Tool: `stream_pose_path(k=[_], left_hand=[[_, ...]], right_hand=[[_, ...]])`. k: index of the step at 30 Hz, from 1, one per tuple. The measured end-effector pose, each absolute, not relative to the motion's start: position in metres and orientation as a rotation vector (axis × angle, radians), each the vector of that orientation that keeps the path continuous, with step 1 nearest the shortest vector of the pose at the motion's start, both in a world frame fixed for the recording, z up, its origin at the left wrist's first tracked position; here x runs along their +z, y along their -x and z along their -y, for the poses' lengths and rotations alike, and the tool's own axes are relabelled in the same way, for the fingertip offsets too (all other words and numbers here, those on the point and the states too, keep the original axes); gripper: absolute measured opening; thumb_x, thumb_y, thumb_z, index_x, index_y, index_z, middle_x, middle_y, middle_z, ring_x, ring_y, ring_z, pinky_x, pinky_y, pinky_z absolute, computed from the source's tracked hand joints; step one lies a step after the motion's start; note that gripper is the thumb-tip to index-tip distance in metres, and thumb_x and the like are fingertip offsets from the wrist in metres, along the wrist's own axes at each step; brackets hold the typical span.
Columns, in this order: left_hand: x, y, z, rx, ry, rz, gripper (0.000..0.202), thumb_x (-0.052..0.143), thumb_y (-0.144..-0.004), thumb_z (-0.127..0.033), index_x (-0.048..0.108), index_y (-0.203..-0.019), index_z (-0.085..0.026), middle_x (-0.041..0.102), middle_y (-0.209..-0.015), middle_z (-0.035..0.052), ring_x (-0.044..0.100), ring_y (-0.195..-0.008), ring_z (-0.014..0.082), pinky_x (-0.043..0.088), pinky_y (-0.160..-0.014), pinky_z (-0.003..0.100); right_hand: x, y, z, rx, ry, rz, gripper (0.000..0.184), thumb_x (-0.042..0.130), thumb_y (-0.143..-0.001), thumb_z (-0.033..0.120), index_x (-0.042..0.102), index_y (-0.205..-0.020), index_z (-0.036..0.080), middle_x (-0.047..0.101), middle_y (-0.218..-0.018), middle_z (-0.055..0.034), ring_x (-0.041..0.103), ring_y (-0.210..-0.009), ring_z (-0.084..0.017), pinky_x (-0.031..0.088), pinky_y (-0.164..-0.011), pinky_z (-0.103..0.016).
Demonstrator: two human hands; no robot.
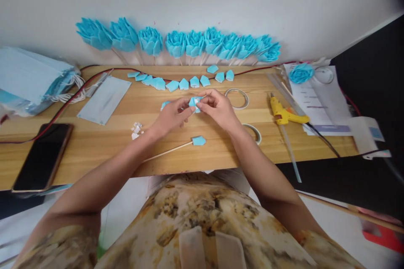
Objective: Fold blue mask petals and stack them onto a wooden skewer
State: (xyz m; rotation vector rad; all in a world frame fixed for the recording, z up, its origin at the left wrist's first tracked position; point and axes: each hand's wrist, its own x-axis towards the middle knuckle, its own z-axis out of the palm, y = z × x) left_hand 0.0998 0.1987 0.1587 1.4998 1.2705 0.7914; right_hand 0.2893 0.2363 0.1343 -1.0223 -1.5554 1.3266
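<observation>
My left hand (174,113) and my right hand (216,107) meet over the middle of the table, pinching a small blue petal (195,101) between them. A whitish patch shows on the petal by my right thumb. Partly behind my left hand lies another blue piece (164,105). Beyond the hands, blue petals (183,84) are laid out in a curved row. Nearer to me rests a thin wooden stick (170,151) with a blue petal-like tip (198,140). Small white scraps (136,130) sit left of my left wrist.
Finished blue flowers (151,41) on sticks lean on the wall. Two tape rolls (237,98) are near my right arm. A yellow glue gun (285,113) lies at right, beside papers (322,101). At left are a phone (42,155), face masks (105,96) and a cable (63,107).
</observation>
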Motion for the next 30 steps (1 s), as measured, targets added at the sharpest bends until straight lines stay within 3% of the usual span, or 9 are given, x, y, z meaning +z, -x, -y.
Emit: stream_pose_path(k=[2,5,11,17,22,30], left_hand=[[0.155,-0.101,-0.205,0.726,-1.417,-1.260,0.023,0.061,-0.088,-0.038,0.062,-0.082,-0.016,0.059,-0.062,-0.0014,0.052,-0.048,0.0086,0.043,-0.046,0.020],[0.152,-0.100,-0.209,0.741,-1.368,-1.279,0.023,0.061,-0.088,-0.033,0.059,-0.073,-0.016,0.056,-0.055,-0.0024,0.047,-0.044,0.0071,0.040,-0.045,0.019],[0.168,-0.088,-0.182,0.820,-1.743,-1.450,0.024,0.055,-0.095,-0.039,0.066,-0.095,-0.018,0.066,-0.073,0.0006,0.055,-0.061,0.0123,0.041,-0.057,0.024],[0.157,-0.075,-0.122,0.252,-2.347,-1.490,0.014,0.061,-0.093,-0.031,0.066,-0.091,-0.019,0.072,-0.097,0.0103,0.064,-0.089,0.0263,0.046,-0.073,0.035],[0.138,-0.070,-0.122,0.230,-2.374,-1.564,0.019,0.049,-0.097,-0.022,0.062,-0.083,-0.019,0.070,-0.090,0.0105,0.063,-0.089,0.0265,0.048,-0.076,0.037],[0.148,-0.073,-0.140,0.425,-2.174,-1.662,0.020,0.047,-0.096,-0.028,0.064,-0.088,-0.021,0.073,-0.092,0.0080,0.066,-0.087,0.0253,0.048,-0.075,0.035]], right_hand=[[0.135,-0.289,-0.235,1.300,1.030,1.574,0.035,0.077,-0.077,0.041,0.061,-0.103,0.022,0.066,-0.075,0.0046,0.056,-0.066,-0.010,0.043,-0.064,-0.026],[0.134,-0.289,-0.233,1.280,1.040,1.594,0.034,0.074,-0.081,0.045,0.062,-0.105,0.024,0.064,-0.074,0.0043,0.056,-0.066,-0.012,0.044,-0.065,-0.027],[0.136,-0.291,-0.233,1.266,1.030,1.578,0.040,0.074,-0.081,0.056,0.063,-0.105,0.027,0.062,-0.073,0.0041,0.057,-0.066,-0.013,0.048,-0.066,-0.029],[0.142,-0.291,-0.232,1.257,1.077,1.462,0.044,0.075,-0.078,0.064,0.063,-0.101,0.028,0.060,-0.072,0.0036,0.056,-0.066,-0.013,0.051,-0.063,-0.028],[0.141,-0.290,-0.232,1.260,1.041,1.429,0.041,0.078,-0.077,0.059,0.065,-0.100,0.027,0.061,-0.074,0.0034,0.057,-0.066,-0.013,0.052,-0.062,-0.028],[0.141,-0.297,-0.238,1.174,1.083,1.448,0.039,0.069,-0.084,0.063,0.064,-0.102,0.029,0.056,-0.073,0.0029,0.058,-0.068,-0.014,0.051,-0.063,-0.029]])
